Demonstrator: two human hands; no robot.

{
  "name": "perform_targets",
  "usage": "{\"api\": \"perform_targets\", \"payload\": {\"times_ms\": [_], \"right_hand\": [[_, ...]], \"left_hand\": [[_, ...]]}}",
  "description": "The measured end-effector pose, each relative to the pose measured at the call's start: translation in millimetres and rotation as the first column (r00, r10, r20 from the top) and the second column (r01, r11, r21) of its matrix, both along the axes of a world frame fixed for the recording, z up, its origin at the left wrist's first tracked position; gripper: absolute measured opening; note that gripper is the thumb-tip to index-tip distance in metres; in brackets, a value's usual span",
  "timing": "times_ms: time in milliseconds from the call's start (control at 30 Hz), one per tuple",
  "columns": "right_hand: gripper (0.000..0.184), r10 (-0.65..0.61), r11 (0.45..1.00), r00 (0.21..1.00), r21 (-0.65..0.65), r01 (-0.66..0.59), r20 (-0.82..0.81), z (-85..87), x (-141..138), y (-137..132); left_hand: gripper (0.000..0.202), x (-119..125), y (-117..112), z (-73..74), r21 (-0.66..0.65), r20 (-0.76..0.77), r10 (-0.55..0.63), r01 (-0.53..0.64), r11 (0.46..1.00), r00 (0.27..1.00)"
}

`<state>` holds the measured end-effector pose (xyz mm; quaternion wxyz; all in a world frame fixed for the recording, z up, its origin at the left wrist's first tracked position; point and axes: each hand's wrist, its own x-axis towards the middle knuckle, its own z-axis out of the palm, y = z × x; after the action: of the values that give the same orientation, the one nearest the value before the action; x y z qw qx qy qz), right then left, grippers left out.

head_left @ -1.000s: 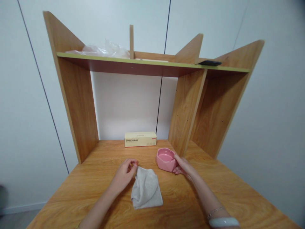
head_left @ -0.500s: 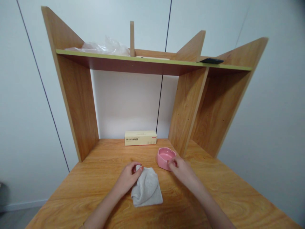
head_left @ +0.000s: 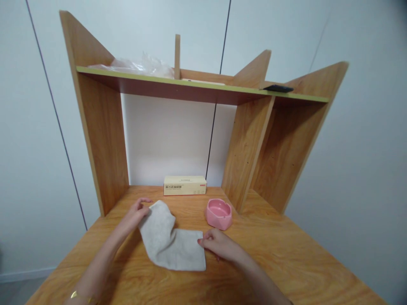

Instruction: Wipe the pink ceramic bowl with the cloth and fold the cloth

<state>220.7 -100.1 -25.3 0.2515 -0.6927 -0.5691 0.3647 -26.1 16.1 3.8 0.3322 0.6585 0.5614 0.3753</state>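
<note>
Pinching far-left corner of grey cloth w/ left hand, thumb & fingers pressed together on fabric, well left of pink dish. Gripping cloth's right edge w/ right hand, fingertips closed on it, just in front of dish. Spread mostly flat on wooden desk, front-left of dish, far corner raised a bit. Behind dish, slightly left, near: cream box. High above dish, on shelf: clear plastic bag to left, black flat item to right.
</note>
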Motion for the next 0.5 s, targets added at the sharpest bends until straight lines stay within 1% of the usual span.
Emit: {"api": "perform_targets", "payload": {"times_ms": [67,133,233,300,367,433,500], "right_hand": [[0.014,-0.057,0.997,0.998,0.048,0.055,0.033,-5.0,-8,7],[0.012,-0.103,0.991,0.994,0.091,0.099,0.044,-7.7,-15,13],[0.009,-0.125,0.988,0.992,0.097,0.124,0.011,-5.4,-22,17],[0.007,-0.146,0.985,0.989,0.095,0.147,-0.012,-1.9,-20,14],[0.008,-0.187,0.975,0.980,0.110,0.194,-0.073,0.4,-14,8],[0.011,-0.225,0.959,0.960,0.138,0.249,-0.169,0.0,-2,-1],[0.015,-0.232,0.948,0.939,0.159,0.277,-0.253,-2.8,14,-13]], "left_hand": [[0.029,-12,8,-3.5,0.001,-0.068,0.087,-0.087,0.996,0.994],[0.025,-20,12,-10.7,0.008,-0.132,0.171,-0.172,0.985,0.976],[0.023,-25,14,-19.4,0.023,-0.207,0.239,-0.239,0.971,0.949],[0.023,-25,14,-21.5,0.038,-0.231,0.233,-0.231,0.972,0.945],[0.024,-22,13,-21.9,0.053,-0.239,0.202,-0.195,0.979,0.950],[0.023,-15,10,-22.5,0.050,-0.239,0.143,-0.135,0.990,0.960],[0.021,-7,5,-24.2,0.026,-0.235,0.052,-0.047,0.999,0.971]]}}
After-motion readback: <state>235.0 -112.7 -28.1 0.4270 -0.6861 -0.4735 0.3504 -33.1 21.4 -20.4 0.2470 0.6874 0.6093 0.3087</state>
